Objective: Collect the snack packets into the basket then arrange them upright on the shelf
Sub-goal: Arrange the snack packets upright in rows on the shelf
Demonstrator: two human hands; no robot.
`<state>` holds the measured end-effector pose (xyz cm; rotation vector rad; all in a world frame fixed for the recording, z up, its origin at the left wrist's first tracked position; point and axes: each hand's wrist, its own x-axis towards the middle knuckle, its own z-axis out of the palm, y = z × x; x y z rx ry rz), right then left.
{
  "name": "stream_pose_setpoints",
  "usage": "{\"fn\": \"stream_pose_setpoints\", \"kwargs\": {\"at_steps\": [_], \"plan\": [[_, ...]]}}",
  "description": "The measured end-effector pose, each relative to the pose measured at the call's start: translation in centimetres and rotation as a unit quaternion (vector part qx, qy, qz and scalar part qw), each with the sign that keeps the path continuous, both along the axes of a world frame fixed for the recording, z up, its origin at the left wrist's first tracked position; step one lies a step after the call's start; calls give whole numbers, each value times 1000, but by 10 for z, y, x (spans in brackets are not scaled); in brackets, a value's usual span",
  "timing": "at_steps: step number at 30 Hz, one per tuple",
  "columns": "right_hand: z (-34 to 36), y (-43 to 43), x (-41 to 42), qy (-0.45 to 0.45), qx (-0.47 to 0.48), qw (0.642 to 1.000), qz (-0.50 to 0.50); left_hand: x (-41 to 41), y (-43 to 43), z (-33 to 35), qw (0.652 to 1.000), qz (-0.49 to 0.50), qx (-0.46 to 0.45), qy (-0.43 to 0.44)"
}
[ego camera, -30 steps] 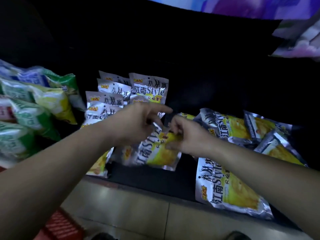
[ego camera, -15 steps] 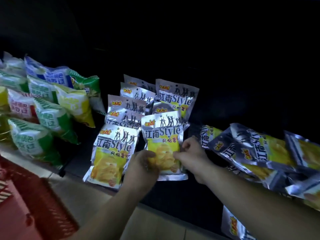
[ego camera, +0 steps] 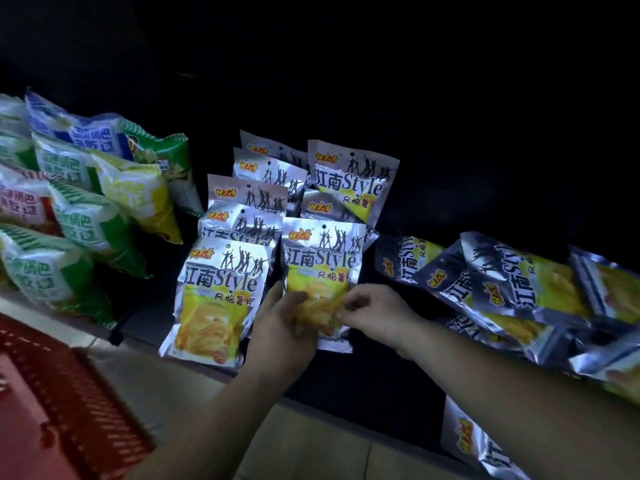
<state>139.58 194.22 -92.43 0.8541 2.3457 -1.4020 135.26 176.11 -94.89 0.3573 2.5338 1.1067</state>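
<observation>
- Centre of frame: chip packet (ego camera: pixel 322 261), silver w/ yellow lower half, stands upright near the front edge of the dark shelf (ego camera: pixel 346 382), at the front of the right-hand column.
- Left hand (ego camera: pixel 280 327) grips its lower left side, fingers curled round the edge.
- Right hand (ego camera: pixel 374 317) pinches its lower right corner btwn thumb & fingertips.
- Just left of it: second upright packet (ego camera: pixel 218 292), front of the left column. More upright packets (ego camera: pixel 263 188) line up behind both, toward upper centre.
- Right of frame: heap of the same packets (ego camera: pixel 512 289) lying flat & overlapping on the shelf, near the right forearm.
- Lower right: one more packet (ego camera: pixel 485 455), partly cut off by the frame edge.
- Left of frame: green, white & yellow snack bags (ego camera: pixel 79 220) in leaning rows, apart from the silver ones.
- Lower left corner: red basket (ego camera: pixel 79 403), only rim & wall in view; can't tell what's inside.
- Bottom centre: pale tiled floor (ego camera: pixel 311 448).
</observation>
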Motion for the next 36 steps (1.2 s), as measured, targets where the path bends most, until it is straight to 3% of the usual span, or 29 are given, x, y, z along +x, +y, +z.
{"fn": "stream_pose_setpoints", "kwargs": {"at_steps": [3, 8, 14, 17, 22, 25, 28, 36], "plan": [[32, 7, 13, -8, 45, 997, 64, 4, 4, 24, 1000, -19, 2, 14], [110, 31, 47, -19, 126, 984, 124, 22, 38, 102, 990, -110, 22, -84], [166, 63, 136, 34, 144, 989, 18, 82, 110, 193, 965, -255, -29, -55], [179, 86, 186, 16, 182, 983, -4, 126, 146, 196, 953, -283, 10, -106], [134, 126, 274, -15, 234, 967, -97, 200, 184, 151, 939, -282, 30, -195], [86, 126, 318, -8, 191, 965, -178, 241, 195, 112, 937, -265, 25, -226], [44, 125, 364, -26, 165, 960, -225, 291, 210, 80, 919, -323, 18, -226], [-54, 153, 485, -163, 147, 896, -385, 403, 258, 1, 899, -340, -41, -274]]}}
